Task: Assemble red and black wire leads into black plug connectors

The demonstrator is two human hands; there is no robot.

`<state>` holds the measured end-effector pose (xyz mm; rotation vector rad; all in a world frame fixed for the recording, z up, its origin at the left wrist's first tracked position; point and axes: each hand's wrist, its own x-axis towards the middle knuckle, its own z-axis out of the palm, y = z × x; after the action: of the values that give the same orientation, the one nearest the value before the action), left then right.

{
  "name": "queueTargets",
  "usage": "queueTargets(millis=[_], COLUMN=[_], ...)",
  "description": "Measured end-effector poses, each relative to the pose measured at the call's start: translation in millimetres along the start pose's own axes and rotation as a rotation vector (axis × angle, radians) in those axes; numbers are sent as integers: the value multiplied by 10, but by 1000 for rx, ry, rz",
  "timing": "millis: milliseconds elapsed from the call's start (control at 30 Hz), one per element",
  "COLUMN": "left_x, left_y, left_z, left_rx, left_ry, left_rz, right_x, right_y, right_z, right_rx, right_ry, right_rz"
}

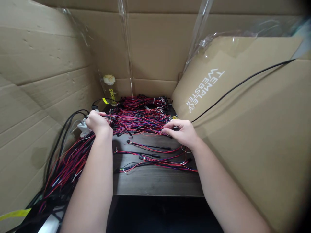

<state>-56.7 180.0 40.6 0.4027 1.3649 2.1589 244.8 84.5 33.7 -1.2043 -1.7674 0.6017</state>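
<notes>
Wires (136,119) in red, blue and black stretch between my two hands, above the dark table (157,184). My left hand (97,121) is closed around their left ends, its fingertips mostly hidden behind the fist. At the right, the thumb and fingers of my right hand (182,130) pinch the thin wire ends. Behind them lies a thick pile of similar red and black wires (143,103). Nearer to me, several loose cables with black connectors (157,147) rest on the tabletop.
Cardboard walls (150,45) enclose the table on the left, back and right. A large wire bundle (70,161) hangs over the left side, beside thick black cables (58,145). A yellow-labelled clear bottle (110,90) stands at the back left. One black cable (233,85) crosses the right cardboard.
</notes>
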Motion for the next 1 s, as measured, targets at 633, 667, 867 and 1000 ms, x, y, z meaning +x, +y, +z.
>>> queueTargets(millis=[633, 667, 867, 1000], left_x=[-190, -195, -254, -383], left_y=[95, 89, 20, -25], left_z=[23, 22, 36, 46], left_rx=[-192, -198, -179, -173], left_ry=[-402, -426, -607, -785], left_rz=[-86, -72, 48, 79], right_x=[47, 41, -3, -36], right_y=[106, 91, -28, -113], right_z=[-6, -6, 19, 83], right_rx=[196, 195, 132, 155], right_ry=[-168, -180, -205, -212], right_rz=[115, 99, 57, 38])
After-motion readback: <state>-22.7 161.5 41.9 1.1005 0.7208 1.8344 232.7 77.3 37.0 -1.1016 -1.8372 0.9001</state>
